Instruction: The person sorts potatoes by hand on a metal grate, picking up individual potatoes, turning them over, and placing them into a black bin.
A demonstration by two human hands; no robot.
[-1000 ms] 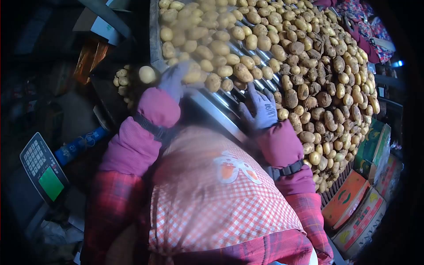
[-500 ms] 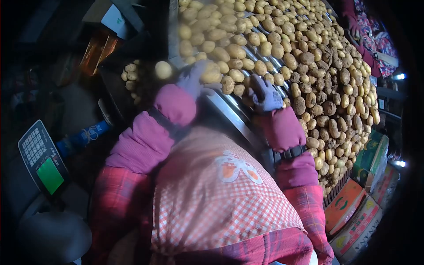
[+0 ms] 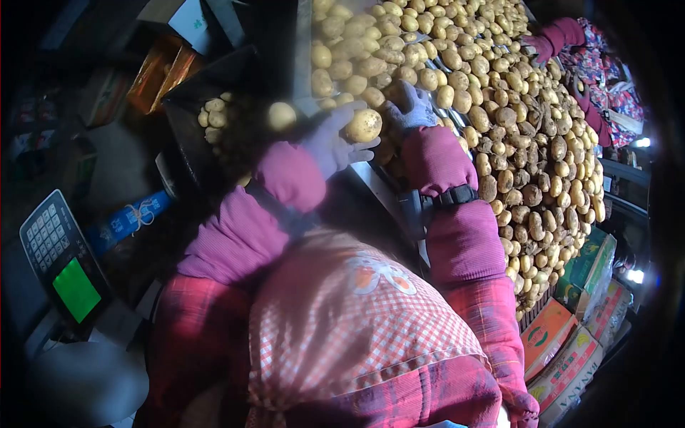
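My left hand, in a pale glove, has its fingers spread at the near left edge of the sorting table. A large potato rests against its fingers. Another pale potato shows just left of that hand. My right hand, gloved too, reaches onto the potato heap, fingers apart and touching potatoes at the near edge. Metal rollers show between the potatoes there.
Left of the table, a dark bin holds several potatoes. A scale display stands at the far left. Cartons lie at the lower right. Across the heap, a co-worker's hands reach in at the upper right.
My right hand has moved up and left over the potatoes. My left hand has turned and spread its fingers beside the large potato. The co-worker's upper arm now stretches further over the heap.
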